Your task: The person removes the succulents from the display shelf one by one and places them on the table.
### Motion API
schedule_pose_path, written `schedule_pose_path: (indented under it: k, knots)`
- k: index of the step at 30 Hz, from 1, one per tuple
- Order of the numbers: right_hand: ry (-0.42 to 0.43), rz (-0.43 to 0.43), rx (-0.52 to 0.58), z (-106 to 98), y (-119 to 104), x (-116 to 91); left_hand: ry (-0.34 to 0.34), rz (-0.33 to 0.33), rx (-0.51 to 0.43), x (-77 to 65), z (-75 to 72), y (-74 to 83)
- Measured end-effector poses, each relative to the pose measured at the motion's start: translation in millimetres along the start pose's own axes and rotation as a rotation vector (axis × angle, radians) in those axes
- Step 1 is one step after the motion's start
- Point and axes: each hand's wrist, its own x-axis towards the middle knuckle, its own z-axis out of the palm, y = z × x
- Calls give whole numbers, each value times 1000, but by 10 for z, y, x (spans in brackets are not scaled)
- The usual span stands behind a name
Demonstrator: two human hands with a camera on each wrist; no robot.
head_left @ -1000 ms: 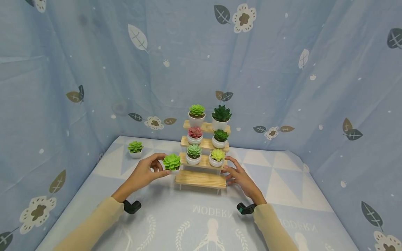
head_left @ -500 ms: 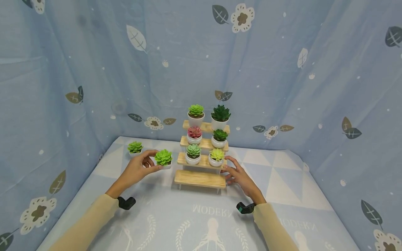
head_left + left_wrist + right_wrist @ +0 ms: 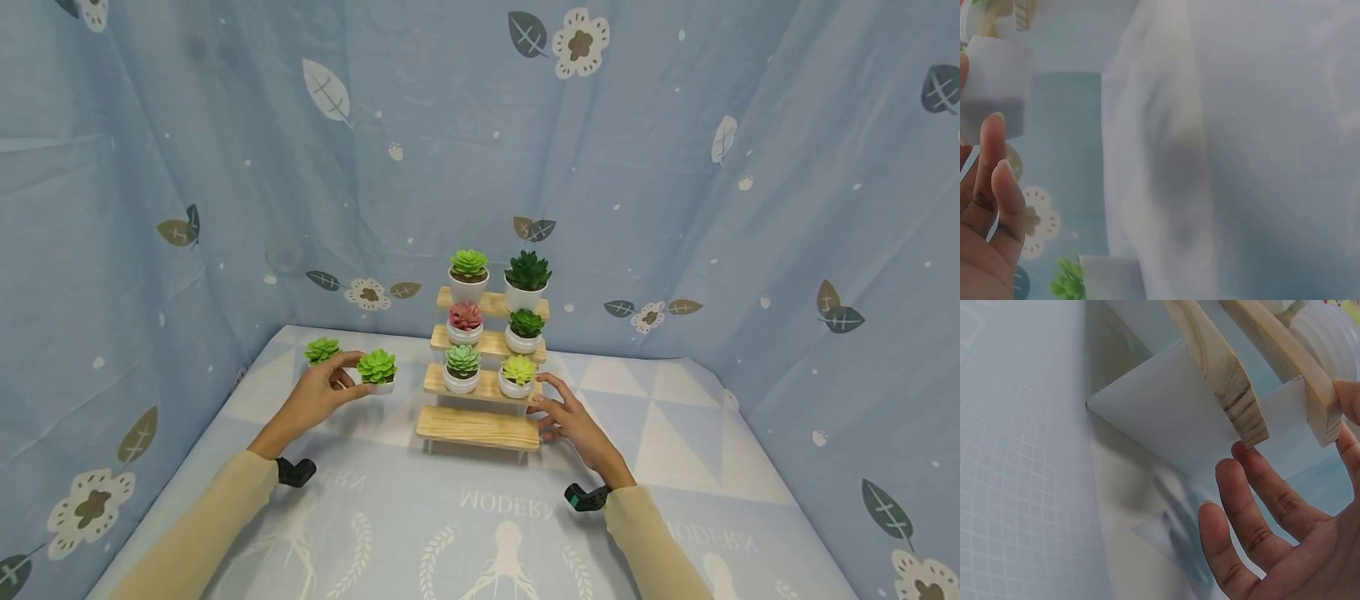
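In the head view my left hand [image 3: 313,397] pinches a small white pot with a bright green artificial succulent [image 3: 377,367] between thumb and fingers, off the table. Its white pot [image 3: 997,78] shows large in the left wrist view. Just behind the hand stands another potted green succulent [image 3: 322,349], partly hidden. My right hand [image 3: 573,425] holds the right end of the tiered wooden stand [image 3: 477,427], thumb and index finger at its second shelf from the bottom. The other fingers [image 3: 1233,487] extend beneath that shelf in the right wrist view.
Pairs of potted succulents fill the upper three shelves, including a pink one [image 3: 466,317], a dark green one [image 3: 528,271] and a yellow-green one [image 3: 518,369]. The bottom shelf is bare wood. A patterned blue curtain [image 3: 420,167] encloses the table [image 3: 420,517] at back and sides.
My left hand has carried the potted succulent left and back, away from the stand toward the other green succulent, now partly covering it. The right hand keeps its place at the stand.
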Motion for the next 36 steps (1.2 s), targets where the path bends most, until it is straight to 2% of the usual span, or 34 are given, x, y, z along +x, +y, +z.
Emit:
schedule_pose_path:
  k: [4,10,24,33,36]
  knots:
    - [5,3,0,2,-4,-1,-31,-18,-39,37,-32,-50]
    - [13,14,1,7,-20,-7,-68,-79,-77,111,-54,-133]
    - [-18,-5,34,0,-2,-8,-62,-128,-29,327,6,-336]
    - [-19,-7,31,-10,18,8,-59,-128,-96,459,79,-335]
    - [-24,-8,32,-8,16,9,-61,-140,-91,493,100,-361]
